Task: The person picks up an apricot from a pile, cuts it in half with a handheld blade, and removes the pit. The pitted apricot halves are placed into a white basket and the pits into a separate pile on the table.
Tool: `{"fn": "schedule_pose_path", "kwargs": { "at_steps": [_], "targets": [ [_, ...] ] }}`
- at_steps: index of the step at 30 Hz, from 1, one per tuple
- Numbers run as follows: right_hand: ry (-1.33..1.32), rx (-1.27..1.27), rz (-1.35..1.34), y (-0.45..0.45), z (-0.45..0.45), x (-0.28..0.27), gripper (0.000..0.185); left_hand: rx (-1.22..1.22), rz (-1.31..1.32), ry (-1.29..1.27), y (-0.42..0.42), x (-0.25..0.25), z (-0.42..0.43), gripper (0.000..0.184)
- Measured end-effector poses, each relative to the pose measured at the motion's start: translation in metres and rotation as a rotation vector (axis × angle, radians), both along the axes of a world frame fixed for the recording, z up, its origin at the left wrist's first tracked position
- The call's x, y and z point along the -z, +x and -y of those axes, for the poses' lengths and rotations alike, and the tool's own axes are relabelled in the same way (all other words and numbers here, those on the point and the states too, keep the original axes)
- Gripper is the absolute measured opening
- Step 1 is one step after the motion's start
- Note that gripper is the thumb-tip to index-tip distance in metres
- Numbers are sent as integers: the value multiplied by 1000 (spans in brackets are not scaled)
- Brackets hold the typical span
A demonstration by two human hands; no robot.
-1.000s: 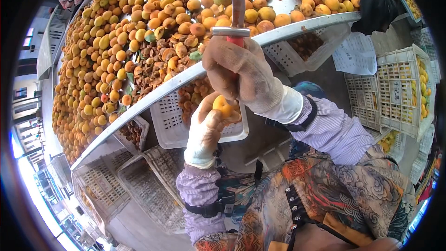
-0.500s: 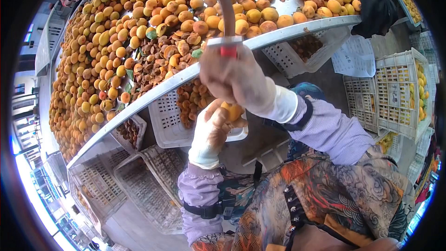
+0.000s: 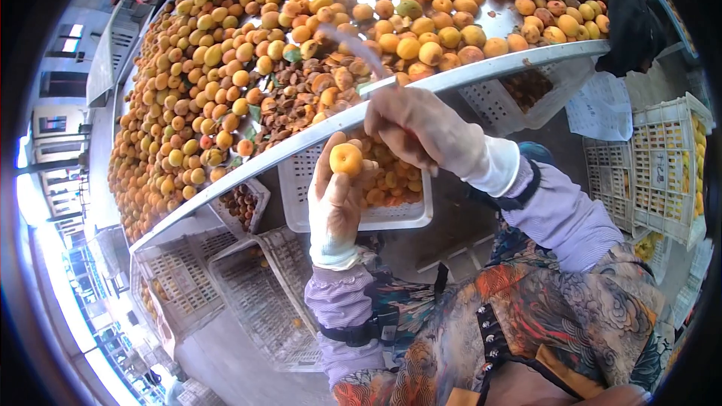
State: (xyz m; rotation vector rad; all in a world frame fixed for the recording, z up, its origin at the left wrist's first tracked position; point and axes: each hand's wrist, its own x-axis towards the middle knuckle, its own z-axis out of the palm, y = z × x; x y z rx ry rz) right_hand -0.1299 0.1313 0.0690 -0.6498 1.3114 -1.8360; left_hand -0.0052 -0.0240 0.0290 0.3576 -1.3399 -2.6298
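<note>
My left hand (image 3: 338,195), in a stained white glove, holds a yellow-orange fruit (image 3: 346,159) between thumb and fingers, above the left part of a white basket. To its right, my right hand (image 3: 417,131), also gloved, is wrapped round the handle of a curved knife (image 3: 378,87). Its blade is blurred and points up and left over the table edge. The two hands are apart. Below them, the white basket (image 3: 410,219) holds orange fruit pieces. Many whole fruits (image 3: 184,113) cover the metal table, with a brown heap of scraps (image 3: 297,98) near its rim.
The metal table's rim (image 3: 278,143) runs diagonally in front of me. Under it stand another white basket (image 3: 481,105) and crates (image 3: 259,293) at left. Crates with yellow fruit (image 3: 662,169) stand at right. A black cloth (image 3: 628,22) hangs at the table's right corner.
My hands have moved apart, and the fruit is now raised in my left hand. The knife has tilted to the left. The view has shifted, and more of the basket's fruit pieces shows.
</note>
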Motion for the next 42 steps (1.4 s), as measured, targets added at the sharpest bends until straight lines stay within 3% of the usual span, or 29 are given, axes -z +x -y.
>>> {"fn": "schedule_pose_path", "kwargs": {
  "at_steps": [6,9,12,21,27,29,30,32,33,34,36,37,38,42],
  "targets": [
    [23,-66,16,9,0,8,49,-49,-52,-90,1,1,8,63],
    [-217,95,-61,7,-4,3,45,78,48,-205,-1,-6,-3,66],
    [-371,254,67,6,-1,3,40,231,135,-269,-1,-3,-17,72],
    [-454,259,232,7,-5,-9,25,370,139,-103,-6,5,-38,70],
    [-355,241,129,14,3,-6,20,374,181,24,-5,10,-38,67],
    [-523,399,-275,16,20,6,24,323,235,67,-4,13,-40,69],
    [-526,399,-275,12,17,12,24,322,235,65,-3,11,-39,69],
    [-469,72,461,1,4,12,34,333,155,-65,6,5,-39,70],
    [-486,61,752,-4,10,17,39,282,186,-115,8,9,-39,72],
    [-490,65,747,-7,9,18,39,288,182,-118,7,9,-37,72],
    [-770,-107,851,-11,9,19,36,242,166,-174,6,6,-34,74],
    [-787,-142,807,-19,6,16,36,276,132,-83,6,-2,-32,72],
    [-639,20,705,-18,1,15,38,273,139,-94,7,-2,-30,72],
    [-415,157,433,1,0,5,38,232,52,-178,-1,5,-24,70]
  ]
}}
